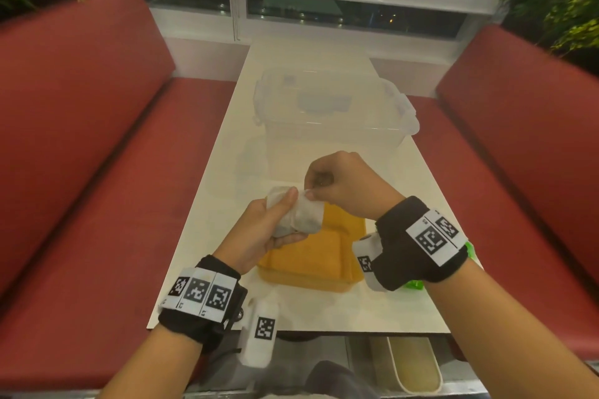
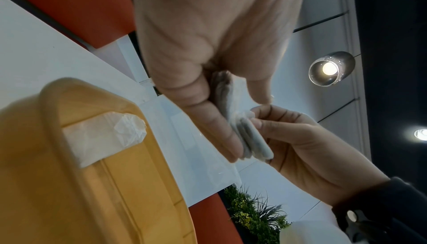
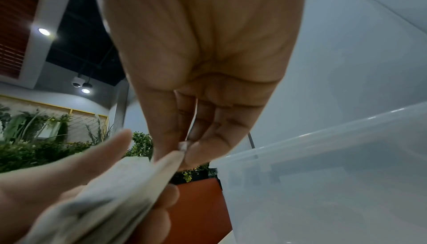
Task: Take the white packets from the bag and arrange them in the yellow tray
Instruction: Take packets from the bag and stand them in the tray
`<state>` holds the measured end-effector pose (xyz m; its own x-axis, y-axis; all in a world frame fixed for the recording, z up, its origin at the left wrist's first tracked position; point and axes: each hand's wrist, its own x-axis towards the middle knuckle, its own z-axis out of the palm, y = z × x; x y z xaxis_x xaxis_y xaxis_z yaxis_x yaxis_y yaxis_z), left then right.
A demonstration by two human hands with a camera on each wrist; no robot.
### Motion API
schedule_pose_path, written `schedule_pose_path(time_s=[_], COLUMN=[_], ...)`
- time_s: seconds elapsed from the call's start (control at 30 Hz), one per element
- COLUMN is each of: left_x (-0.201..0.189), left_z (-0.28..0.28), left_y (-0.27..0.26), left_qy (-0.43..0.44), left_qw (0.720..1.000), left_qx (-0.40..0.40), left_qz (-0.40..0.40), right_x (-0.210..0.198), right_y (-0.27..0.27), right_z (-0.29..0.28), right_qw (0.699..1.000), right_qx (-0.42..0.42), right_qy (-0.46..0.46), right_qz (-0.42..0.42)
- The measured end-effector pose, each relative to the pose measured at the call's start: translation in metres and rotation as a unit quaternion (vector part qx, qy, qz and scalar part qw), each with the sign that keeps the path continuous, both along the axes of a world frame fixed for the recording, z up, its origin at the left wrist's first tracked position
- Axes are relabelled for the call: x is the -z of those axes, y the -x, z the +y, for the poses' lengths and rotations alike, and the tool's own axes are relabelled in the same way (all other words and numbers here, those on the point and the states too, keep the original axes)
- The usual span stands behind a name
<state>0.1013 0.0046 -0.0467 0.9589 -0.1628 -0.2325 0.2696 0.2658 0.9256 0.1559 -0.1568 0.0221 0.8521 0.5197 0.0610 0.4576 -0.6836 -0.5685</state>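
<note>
Above the near half of the white desk, left hand curled around a small stack of white packets, thumb across the top, fingers underneath. Stack seen edge-on from the left wrist, several flat greyish-white layers fanned between the left fingers. Right hand pinching the upper corner of the top packet between thumb and fingertips, remaining fingers tucked in; same pinch visible from the right wrist, thumb and forefinger pressed together on the packet's edge. Both hands raised just over the far end of the yellow tray, which sits on the desk close to the near edge. One crumpled white packet already lying inside the tray against its end wall, shown in the left wrist view. Beyond the hands, a clear lidded plastic bin standing on the desk. Something bright green peeking out beside the right wrist, too hidden to identify. Red bench seats on both sides of the desk.
</note>
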Motion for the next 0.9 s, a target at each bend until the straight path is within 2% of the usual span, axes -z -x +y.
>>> schedule_pose_path(time_s=[0.1,0.23,0.33,0.4,0.47,0.53,0.6,0.67,0.77,0.83,0.9], left_x=[0.0,0.006,0.01,0.014,0.019,0.024,0.03,0.034,0.038,0.04,0.043], left_z=[0.001,0.004,0.015,0.031,0.046,0.055,0.055,0.05,0.044,0.041,0.039], left_y=[0.001,0.0,-0.003,-0.007,-0.011,-0.011,-0.008,-0.002,0.006,0.011,0.014], left_qy=[-0.037,-0.067,-0.112,-0.182,-0.279,-0.386,-0.455,-0.45,-0.424,-0.423,-0.413], left_qw=[0.999,0.997,0.99,0.969,0.935,0.903,0.883,0.891,0.904,0.904,0.907], left_qx=[0.007,-0.011,-0.084,-0.168,-0.217,-0.187,-0.11,-0.064,-0.058,-0.06,-0.074], left_qz=[-0.026,-0.035,-0.03,-0.028,-0.039,-0.04,-0.023,-0.005,0.006,0.009,0.018], right_x=[0.0,-0.003,0.001,0.005,0.012,0.02,0.03,0.039,0.052,0.06,0.067], right_y=[-0.001,-0.003,-0.01,-0.013,-0.013,-0.011,-0.011,-0.015,-0.023,-0.029,-0.033], right_z=[0.003,0.002,-0.005,-0.008,-0.006,0.002,0.016,0.031,0.051,0.061,0.068], right_qw=[1.0,0.999,0.998,0.995,0.99,0.98,0.97,0.966,0.96,0.957,0.955], right_qx=[0.002,-0.027,0.009,0.024,0.011,-0.029,-0.068,-0.091,-0.106,-0.11,-0.102], right_qy=[-0.024,0.009,0.055,0.09,0.14,0.198,0.225,0.218,0.203,0.217,0.252], right_qz=[0.004,0.045,-0.026,-0.044,-0.018,0.021,0.06,0.109,0.161,0.156,0.117])
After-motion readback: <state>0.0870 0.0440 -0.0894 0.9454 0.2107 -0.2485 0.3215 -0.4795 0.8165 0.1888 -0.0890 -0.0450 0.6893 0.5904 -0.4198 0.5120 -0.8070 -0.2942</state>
